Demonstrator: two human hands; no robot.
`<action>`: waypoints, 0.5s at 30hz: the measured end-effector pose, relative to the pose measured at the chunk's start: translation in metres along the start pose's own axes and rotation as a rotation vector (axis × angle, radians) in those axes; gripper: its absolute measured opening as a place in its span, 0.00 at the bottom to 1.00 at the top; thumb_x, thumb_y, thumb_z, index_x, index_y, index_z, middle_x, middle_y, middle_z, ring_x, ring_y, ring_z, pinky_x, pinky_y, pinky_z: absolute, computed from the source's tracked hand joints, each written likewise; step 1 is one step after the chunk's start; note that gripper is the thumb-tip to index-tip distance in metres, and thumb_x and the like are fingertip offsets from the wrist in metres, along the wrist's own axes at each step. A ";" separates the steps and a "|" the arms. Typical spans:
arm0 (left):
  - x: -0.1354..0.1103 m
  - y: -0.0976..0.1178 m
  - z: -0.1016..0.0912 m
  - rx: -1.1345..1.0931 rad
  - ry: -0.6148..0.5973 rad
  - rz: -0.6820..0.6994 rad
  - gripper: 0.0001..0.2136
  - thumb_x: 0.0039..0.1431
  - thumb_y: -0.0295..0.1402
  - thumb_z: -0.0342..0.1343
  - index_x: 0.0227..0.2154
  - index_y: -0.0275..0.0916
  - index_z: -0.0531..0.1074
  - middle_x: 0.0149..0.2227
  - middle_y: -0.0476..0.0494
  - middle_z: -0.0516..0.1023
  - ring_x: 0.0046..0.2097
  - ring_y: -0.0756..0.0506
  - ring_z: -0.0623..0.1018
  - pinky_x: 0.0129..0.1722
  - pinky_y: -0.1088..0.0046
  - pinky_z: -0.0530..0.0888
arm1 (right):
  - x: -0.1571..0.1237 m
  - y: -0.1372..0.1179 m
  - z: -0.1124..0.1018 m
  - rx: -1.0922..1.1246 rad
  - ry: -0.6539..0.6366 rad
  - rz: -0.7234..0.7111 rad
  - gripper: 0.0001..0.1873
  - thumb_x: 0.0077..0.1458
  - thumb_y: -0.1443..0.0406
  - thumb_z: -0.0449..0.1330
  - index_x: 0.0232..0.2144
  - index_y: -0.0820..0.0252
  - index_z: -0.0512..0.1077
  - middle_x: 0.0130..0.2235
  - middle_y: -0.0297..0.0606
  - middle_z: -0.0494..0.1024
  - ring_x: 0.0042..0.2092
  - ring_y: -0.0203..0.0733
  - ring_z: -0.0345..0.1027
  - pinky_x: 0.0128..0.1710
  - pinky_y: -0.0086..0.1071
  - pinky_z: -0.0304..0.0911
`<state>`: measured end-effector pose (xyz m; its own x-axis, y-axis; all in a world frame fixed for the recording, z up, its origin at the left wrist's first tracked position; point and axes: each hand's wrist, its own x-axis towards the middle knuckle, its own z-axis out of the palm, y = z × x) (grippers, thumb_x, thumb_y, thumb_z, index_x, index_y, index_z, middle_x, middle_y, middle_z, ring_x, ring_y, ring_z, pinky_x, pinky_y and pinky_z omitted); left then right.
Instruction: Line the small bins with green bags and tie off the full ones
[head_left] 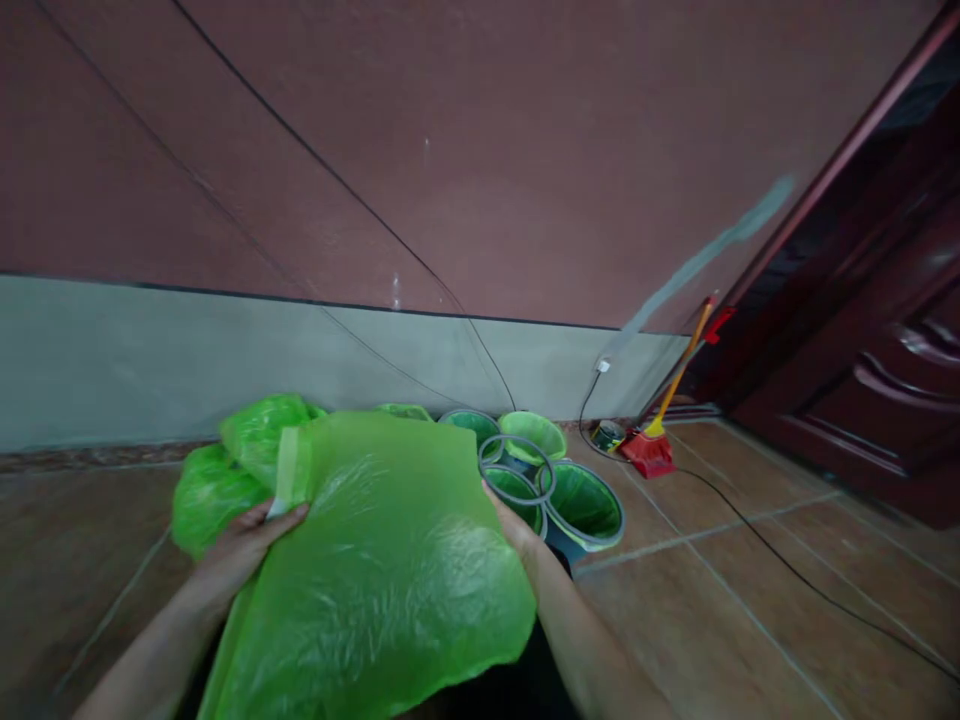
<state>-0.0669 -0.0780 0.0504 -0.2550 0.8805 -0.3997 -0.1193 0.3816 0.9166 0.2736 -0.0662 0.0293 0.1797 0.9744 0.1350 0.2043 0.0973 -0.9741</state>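
Observation:
A green plastic bag (397,540) is spread out in front of me, its surface wrinkled and glossy. My left hand (251,540) pinches its left edge near a pale folded strip (294,465), thumb on top. At the right edge, my right hand (517,525) grips the bag, with most of its fingers hidden behind the plastic. Just beyond that hand, a grey ring (553,480) overlaps the bins; whether it touches my fingers I cannot tell. Several bins, among them a green-lined bin (589,510), stand close together past the bag.
Bunched green bags (210,490) lie by the wall at left. A red dustpan (649,452), a yellow-handled broom (682,370) and a tin (608,434) are near the dark red door (885,390). A black cable (757,538) crosses the tiled floor.

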 end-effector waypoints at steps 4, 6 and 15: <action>-0.003 0.003 -0.025 -0.060 0.023 -0.083 0.23 0.41 0.36 0.70 0.44 0.37 0.76 0.23 0.47 0.82 0.23 0.41 0.81 0.26 0.66 0.80 | 0.012 0.009 0.017 0.276 -0.311 0.245 0.17 0.54 0.52 0.61 0.35 0.58 0.78 0.29 0.40 0.82 0.38 0.48 0.77 0.39 0.40 0.71; -0.003 0.003 -0.034 -0.090 0.036 -0.088 0.28 0.36 0.36 0.72 0.44 0.37 0.75 0.24 0.45 0.82 0.23 0.40 0.81 0.26 0.65 0.80 | 0.020 0.017 0.019 0.410 -0.496 0.363 0.15 0.47 0.57 0.67 0.37 0.58 0.78 0.33 0.41 0.83 0.37 0.48 0.78 0.42 0.41 0.71; 0.006 0.011 -0.058 -0.106 0.256 -0.159 0.12 0.47 0.33 0.63 0.36 0.35 0.75 0.19 0.45 0.79 0.20 0.40 0.79 0.25 0.59 0.81 | 0.044 0.043 0.007 0.619 -0.222 0.503 0.31 0.38 0.67 0.69 0.49 0.52 0.73 0.33 0.33 0.82 0.34 0.45 0.76 0.37 0.38 0.70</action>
<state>-0.1252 -0.0847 0.0574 -0.4570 0.7077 -0.5388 -0.2727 0.4651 0.8422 0.2831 -0.0179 -0.0081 -0.0993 0.9424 -0.3194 -0.4280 -0.3303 -0.8413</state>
